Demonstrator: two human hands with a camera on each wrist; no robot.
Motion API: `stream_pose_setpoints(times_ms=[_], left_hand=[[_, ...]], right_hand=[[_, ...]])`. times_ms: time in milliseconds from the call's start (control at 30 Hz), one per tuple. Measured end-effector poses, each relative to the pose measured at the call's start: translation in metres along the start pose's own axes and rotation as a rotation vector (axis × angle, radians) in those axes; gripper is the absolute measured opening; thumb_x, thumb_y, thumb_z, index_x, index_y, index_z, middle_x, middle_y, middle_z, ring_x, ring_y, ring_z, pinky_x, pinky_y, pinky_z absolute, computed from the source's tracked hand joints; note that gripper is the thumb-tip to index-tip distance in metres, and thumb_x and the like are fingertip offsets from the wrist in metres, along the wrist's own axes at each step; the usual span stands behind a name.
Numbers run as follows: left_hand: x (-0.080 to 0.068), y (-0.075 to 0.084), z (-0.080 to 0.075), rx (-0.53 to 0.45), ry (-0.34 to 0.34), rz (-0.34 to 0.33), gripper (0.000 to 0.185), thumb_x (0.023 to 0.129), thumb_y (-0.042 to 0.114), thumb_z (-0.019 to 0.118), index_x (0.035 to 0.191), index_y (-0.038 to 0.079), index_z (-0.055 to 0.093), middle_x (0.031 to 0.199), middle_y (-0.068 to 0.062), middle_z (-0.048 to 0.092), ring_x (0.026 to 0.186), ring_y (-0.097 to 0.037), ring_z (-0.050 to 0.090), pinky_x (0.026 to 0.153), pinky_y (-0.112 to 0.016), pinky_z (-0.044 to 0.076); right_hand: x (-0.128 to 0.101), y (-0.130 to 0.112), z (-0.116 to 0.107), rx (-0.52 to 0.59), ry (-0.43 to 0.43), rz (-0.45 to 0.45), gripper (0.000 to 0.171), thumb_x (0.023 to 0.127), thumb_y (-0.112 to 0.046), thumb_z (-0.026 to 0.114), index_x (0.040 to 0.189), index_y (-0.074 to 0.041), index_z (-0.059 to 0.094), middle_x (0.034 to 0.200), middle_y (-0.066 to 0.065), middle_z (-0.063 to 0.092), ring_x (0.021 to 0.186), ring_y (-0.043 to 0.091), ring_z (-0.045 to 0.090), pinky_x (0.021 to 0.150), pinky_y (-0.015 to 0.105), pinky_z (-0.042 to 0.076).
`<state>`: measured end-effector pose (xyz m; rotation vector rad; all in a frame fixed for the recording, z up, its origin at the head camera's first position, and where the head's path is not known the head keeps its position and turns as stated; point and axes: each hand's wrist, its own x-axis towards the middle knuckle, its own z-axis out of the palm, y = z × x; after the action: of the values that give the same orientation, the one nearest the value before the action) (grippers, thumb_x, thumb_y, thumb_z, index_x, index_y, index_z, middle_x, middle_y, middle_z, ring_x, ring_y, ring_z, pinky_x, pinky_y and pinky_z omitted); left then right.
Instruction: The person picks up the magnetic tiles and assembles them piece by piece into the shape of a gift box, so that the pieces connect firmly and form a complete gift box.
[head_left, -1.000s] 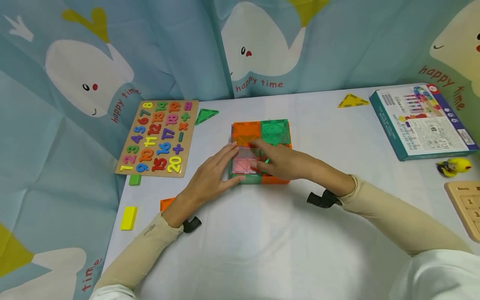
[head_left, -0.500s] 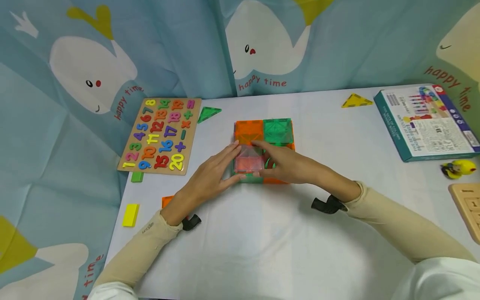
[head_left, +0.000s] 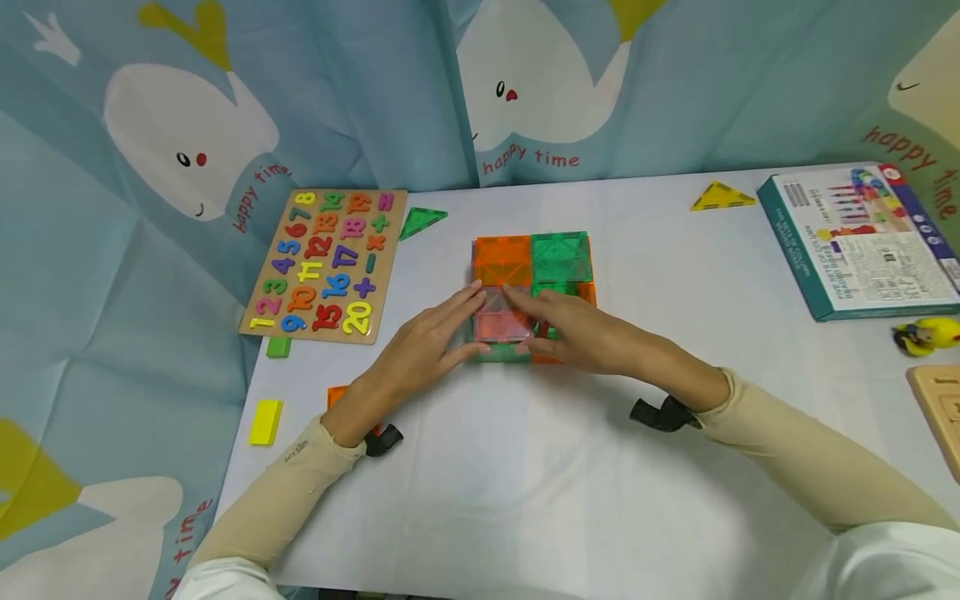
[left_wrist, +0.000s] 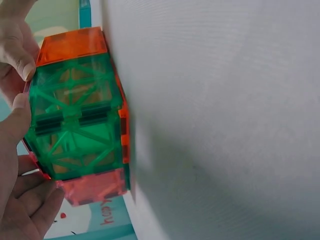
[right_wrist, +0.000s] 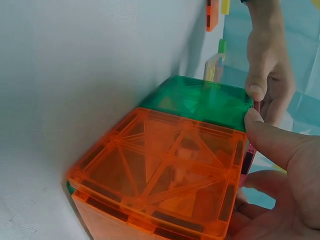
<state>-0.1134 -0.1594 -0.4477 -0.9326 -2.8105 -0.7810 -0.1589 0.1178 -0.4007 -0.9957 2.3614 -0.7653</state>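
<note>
A low box of translucent magnetic tiles (head_left: 502, 258), with orange and green squares on top, stands mid-table. At its front left corner, a pink magnetic tile (head_left: 504, 325) lies over the top. My left hand (head_left: 420, 354) holds the tile's left side, thumb at the front corner and fingers toward the back. From the other side my right hand (head_left: 592, 333) grips it, index finger at the back edge and thumb at the front. Green tiles (left_wrist: 72, 100) form the near wall in the left wrist view. An orange tile (right_wrist: 165, 165) covers a corner in the right wrist view.
A wooden number puzzle (head_left: 381, 304) lies at the left, with a green triangle tile (head_left: 422, 221) beside it. Nearer are a yellow block (head_left: 266, 422) and an orange piece (head_left: 337, 395). A yellow triangle (head_left: 722, 197), a boxed toy set (head_left: 870, 242) and a duck toy (head_left: 930, 335) are at the right.
My right thumb has moved from over the pink tile to its front edge. The left hand stays at the tile's left side. The whole head view has shifted slightly.
</note>
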Motion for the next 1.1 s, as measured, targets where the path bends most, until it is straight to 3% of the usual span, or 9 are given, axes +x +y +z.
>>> stream_pose_setpoints(times_ms=[100,200,300,367,533,733,933,1100], left_hand=[[-0.001,0.001,-0.001,-0.009,-0.01,-0.012,0.075,0.101,0.036,0.073,0.162,0.006,0.042,0.171,-0.008,0.034,0.149,-0.028,0.048,0.116,-0.049,0.047],[-0.002,0.001,-0.002,-0.061,-0.044,-0.045,0.078,0.101,0.038,0.072,0.165,0.01,0.036,0.174,-0.004,0.028,0.153,-0.027,0.043,0.119,-0.048,0.044],[-0.004,-0.001,-0.004,-0.189,-0.083,-0.105,0.081,0.104,0.037,0.069,0.169,0.016,0.027,0.176,0.001,0.02,0.158,-0.023,0.034,0.124,-0.047,0.037],[-0.004,-0.002,-0.005,-0.3,-0.103,-0.152,0.081,0.106,0.035,0.067,0.17,0.019,0.021,0.177,0.004,0.015,0.16,-0.02,0.028,0.126,-0.046,0.033],[-0.002,-0.007,-0.003,-0.477,-0.133,-0.201,0.076,0.111,0.031,0.057,0.172,0.022,0.013,0.178,0.007,0.005,0.163,-0.016,0.016,0.129,-0.044,0.028],[0.0,-0.011,-0.001,-0.536,-0.168,-0.212,0.075,0.113,0.028,0.052,0.172,0.024,0.005,0.178,0.006,-0.003,0.163,-0.014,0.008,0.13,-0.043,0.024],[0.001,-0.015,0.0,-0.585,-0.219,-0.218,0.076,0.114,0.028,0.049,0.171,0.027,0.0,0.177,0.01,-0.006,0.163,-0.013,0.006,0.13,-0.041,0.025],[0.0,-0.018,0.002,-0.626,-0.269,-0.222,0.075,0.115,0.031,0.044,0.17,0.034,-0.008,0.177,0.011,-0.011,0.163,-0.01,-0.002,0.132,-0.043,0.014]], right_hand=[[-0.001,0.001,0.001,-0.014,0.003,-0.007,0.081,0.104,-0.023,0.07,0.169,-0.015,0.022,0.163,0.017,0.045,0.136,0.037,0.054,0.111,0.056,0.048],[-0.002,0.002,0.001,-0.03,0.015,-0.016,0.08,0.104,-0.023,0.07,0.169,-0.014,0.024,0.141,0.019,0.06,0.116,0.032,0.061,0.099,0.048,0.054],[-0.002,0.002,0.002,-0.039,0.03,-0.028,0.079,0.103,-0.024,0.071,0.168,-0.012,0.027,0.116,0.012,0.061,0.094,0.023,0.057,0.084,0.038,0.052],[-0.002,0.002,0.002,-0.036,0.037,-0.035,0.079,0.103,-0.024,0.071,0.168,-0.011,0.027,0.109,0.009,0.059,0.087,0.02,0.054,0.079,0.035,0.05],[-0.001,0.003,0.003,-0.028,0.046,-0.044,0.079,0.103,-0.025,0.071,0.167,-0.01,0.027,0.113,0.009,0.06,0.087,0.018,0.054,0.079,0.034,0.05],[-0.002,0.004,0.004,-0.033,0.051,-0.059,0.078,0.103,-0.024,0.071,0.167,-0.009,0.028,0.112,0.009,0.06,0.091,0.024,0.056,0.08,0.034,0.05],[-0.001,0.003,0.003,-0.042,0.054,-0.056,0.077,0.103,-0.025,0.071,0.166,-0.008,0.029,0.107,0.007,0.057,0.083,0.018,0.052,0.077,0.032,0.049],[-0.001,0.004,0.004,-0.04,0.054,-0.046,0.077,0.103,-0.025,0.072,0.166,-0.009,0.03,0.107,0.007,0.057,0.082,0.017,0.052,0.076,0.032,0.049]])
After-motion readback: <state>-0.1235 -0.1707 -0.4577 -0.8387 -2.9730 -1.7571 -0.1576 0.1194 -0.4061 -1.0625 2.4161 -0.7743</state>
